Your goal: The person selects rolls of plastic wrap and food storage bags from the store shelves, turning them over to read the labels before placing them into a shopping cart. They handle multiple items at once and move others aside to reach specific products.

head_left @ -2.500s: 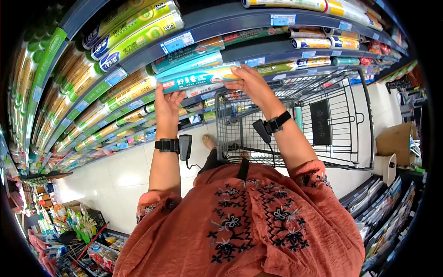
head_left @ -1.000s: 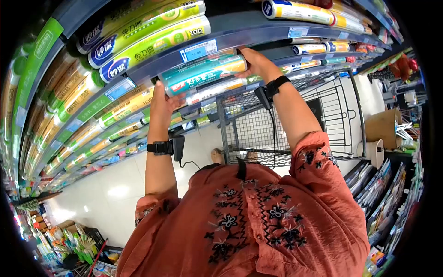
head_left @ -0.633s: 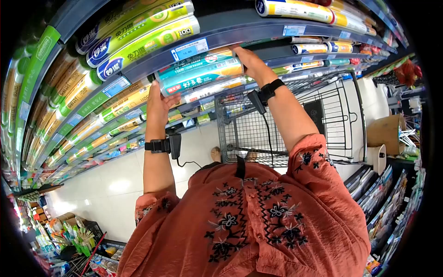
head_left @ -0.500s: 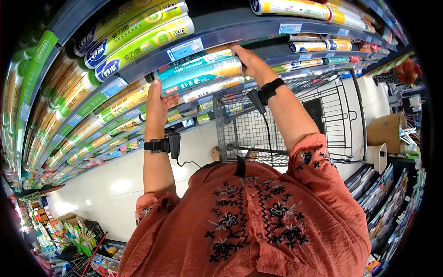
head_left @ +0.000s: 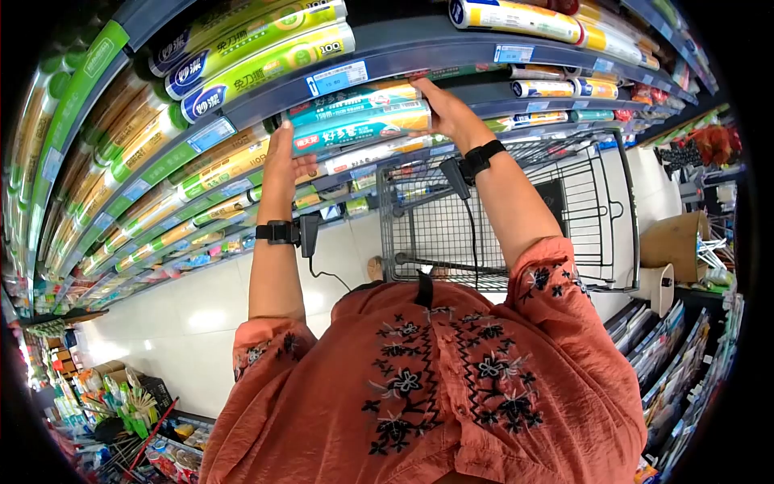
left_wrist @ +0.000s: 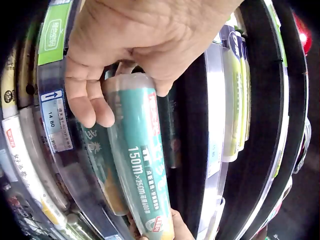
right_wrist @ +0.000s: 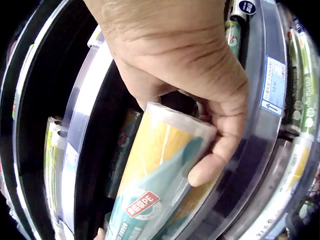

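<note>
Both hands grip a teal and yellow roll (head_left: 363, 133) by its ends, upper middle of the head view.
The left hand (head_left: 282, 165) curls its fingers and thumb round one end, and the right hand (head_left: 453, 121) clasps the other; a matching second roll (head_left: 355, 103) lies right alongside. A blue price tag (head_left: 337, 79) sits on the shelf edge (head_left: 411, 55) just above, green rolls (head_left: 266, 71) fill the shelf at upper left, and a wire shopping cart (head_left: 500, 218) stands right of centre.
</note>
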The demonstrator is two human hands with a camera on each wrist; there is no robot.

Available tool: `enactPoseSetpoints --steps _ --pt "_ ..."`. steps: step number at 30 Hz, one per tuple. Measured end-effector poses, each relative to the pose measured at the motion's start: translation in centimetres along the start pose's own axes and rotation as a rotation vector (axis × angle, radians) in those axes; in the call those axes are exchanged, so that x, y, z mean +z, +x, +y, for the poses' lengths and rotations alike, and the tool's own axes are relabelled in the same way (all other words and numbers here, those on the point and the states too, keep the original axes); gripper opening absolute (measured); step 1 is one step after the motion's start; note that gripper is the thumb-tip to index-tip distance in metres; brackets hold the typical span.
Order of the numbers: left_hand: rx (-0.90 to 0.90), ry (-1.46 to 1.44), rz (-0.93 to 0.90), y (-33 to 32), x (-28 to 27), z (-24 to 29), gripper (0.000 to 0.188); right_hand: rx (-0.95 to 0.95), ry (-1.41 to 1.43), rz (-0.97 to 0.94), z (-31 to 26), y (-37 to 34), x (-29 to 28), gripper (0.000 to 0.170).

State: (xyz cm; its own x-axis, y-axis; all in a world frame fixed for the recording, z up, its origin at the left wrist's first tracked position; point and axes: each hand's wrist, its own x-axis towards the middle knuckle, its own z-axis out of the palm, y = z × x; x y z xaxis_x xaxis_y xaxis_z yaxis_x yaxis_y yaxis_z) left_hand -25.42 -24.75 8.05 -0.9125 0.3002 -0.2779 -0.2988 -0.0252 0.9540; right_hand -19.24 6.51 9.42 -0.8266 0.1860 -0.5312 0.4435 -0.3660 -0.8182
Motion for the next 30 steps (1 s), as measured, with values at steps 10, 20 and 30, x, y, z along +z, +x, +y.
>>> enactPoseSetpoints --steps 10,20,30 --pt "-0.064 0.077 0.023 -0.2 -0.1 -0.4 0.065 -0.057 -0.057 0.031 0.8 -1.1 0.2 0.059" --pt "-0.054 0.094 -0.027 0.2 -0.9 -0.5 0.084 -0.067 0.026 -0.01 2.3 -0.2 -0.3 0.055" --pt "0.052 0.079 -0.019 -2.2 0.4 -0.6 0.058 -0.225 0.117 0.006 4.9 -4.3 -1.4 0.049"
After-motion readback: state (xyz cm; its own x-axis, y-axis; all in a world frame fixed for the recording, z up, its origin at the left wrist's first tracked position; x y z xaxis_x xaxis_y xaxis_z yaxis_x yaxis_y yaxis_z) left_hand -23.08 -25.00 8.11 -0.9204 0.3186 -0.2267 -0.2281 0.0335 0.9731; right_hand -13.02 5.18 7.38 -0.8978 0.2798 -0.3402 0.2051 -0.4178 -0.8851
